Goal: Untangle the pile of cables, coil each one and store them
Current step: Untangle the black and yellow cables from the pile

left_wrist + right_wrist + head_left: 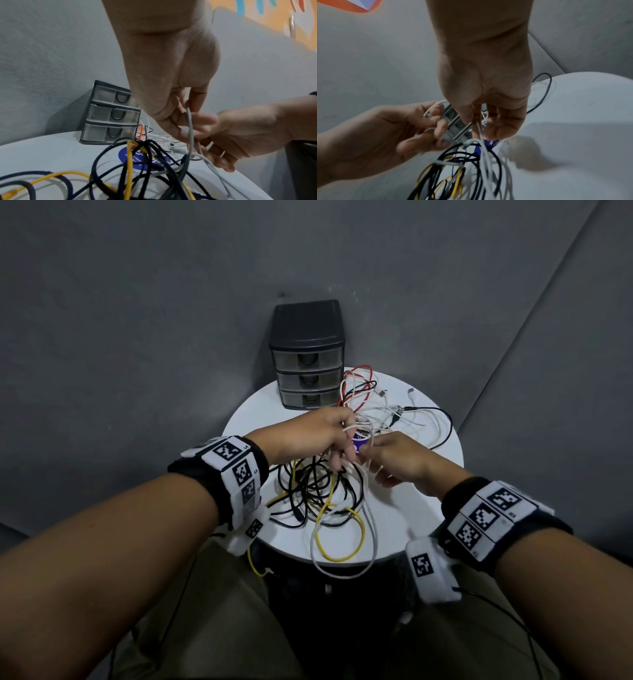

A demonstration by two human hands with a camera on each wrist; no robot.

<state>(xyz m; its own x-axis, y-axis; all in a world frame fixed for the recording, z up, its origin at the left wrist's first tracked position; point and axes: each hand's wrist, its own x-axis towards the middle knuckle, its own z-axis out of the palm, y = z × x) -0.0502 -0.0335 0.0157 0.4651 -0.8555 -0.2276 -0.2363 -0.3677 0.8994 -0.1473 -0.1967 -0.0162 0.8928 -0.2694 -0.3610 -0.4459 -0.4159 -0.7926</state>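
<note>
Right now both hands meet over the middle of the round white table (260,412). The left hand (308,436) has its fingers curled around loops of a white cable (368,529), and the right hand (397,457) pinches the same cable just beside it. Below them the cable pile (318,494), black, yellow and white, sprawls on the table, some loops hanging over the near edge. A dark three-drawer box (306,354) stands at the far side, with red cable (356,392) beside it.

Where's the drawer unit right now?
In the head view the drawer unit stands at the far left edge of the round white table, just beyond the left hand, with red cable beside it.
</note>
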